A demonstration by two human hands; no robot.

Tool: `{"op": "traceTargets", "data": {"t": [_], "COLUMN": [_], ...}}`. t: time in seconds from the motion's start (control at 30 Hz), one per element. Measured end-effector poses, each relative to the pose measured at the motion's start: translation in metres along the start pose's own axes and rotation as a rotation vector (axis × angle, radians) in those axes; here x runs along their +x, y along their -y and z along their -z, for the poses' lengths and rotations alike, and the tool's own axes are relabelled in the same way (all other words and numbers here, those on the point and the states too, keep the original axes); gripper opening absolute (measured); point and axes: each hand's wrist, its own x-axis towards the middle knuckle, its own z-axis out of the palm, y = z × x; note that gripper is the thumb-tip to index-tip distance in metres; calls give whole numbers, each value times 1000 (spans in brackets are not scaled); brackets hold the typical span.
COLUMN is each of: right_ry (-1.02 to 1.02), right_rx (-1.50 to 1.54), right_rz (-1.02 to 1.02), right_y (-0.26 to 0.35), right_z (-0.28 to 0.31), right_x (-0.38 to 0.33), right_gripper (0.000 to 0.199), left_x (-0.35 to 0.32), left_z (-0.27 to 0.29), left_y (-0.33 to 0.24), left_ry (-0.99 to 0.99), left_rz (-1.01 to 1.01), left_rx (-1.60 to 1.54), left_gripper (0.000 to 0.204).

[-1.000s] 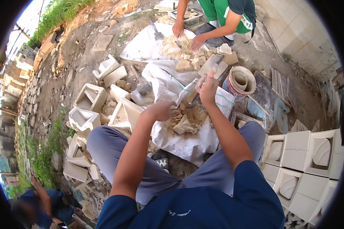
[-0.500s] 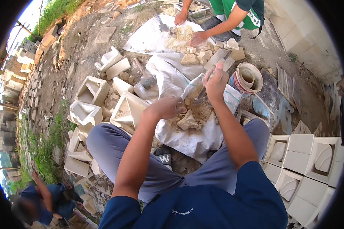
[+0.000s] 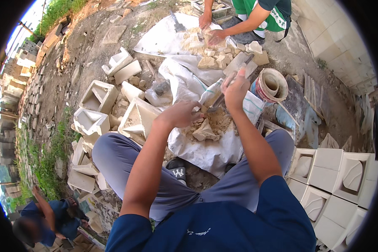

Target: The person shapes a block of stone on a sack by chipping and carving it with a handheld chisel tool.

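Note:
My right hand (image 3: 236, 90) is closed around the handle of a dark flat-bladed tool (image 3: 217, 103), its blade slanting down toward a heap of pale rubble (image 3: 222, 122). The handle's other end sticks out beyond my fist. Left of the blade, my left hand (image 3: 181, 114) hovers with fingers bent and slightly apart, near small stone bits. Just below it, a pale angular chunk of stone (image 3: 205, 131) lies on a crumpled white woven sack (image 3: 197, 152) between my feet. Whether my left fingertips touch a chip is hard to make out.
A stained bucket (image 3: 268, 84) stands at the right, beside worn boards (image 3: 290, 97). Hollow pale blocks (image 3: 98, 96) crowd the left; carved blocks (image 3: 329, 170) are stacked right. Ahead, a co-worker's hands (image 3: 217, 37) handle rubble on another sack (image 3: 157, 40). Another person (image 3: 50, 218) crouches lower left.
My left hand shifts slightly left, and the blade tilts a little. The co-worker's two hands come closer together over the rubble. The whole view shifts slightly.

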Motion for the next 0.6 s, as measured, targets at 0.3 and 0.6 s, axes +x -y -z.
{"op": "traceTargets", "data": {"t": [0.3,0.6], "right_ry": [-27,-21], "right_rx": [6,37], "right_rz": [-65,8], "right_y": [20,-5], "right_z": [0,13], "right_x": [-1,10], "right_gripper": [57,52], "left_x": [0,13], "left_z": [-4,-6], "left_y": [4,4], "left_ry": [96,103], "left_rz": [23,10], "left_rx": [41,73], "left_gripper": [50,48]}}
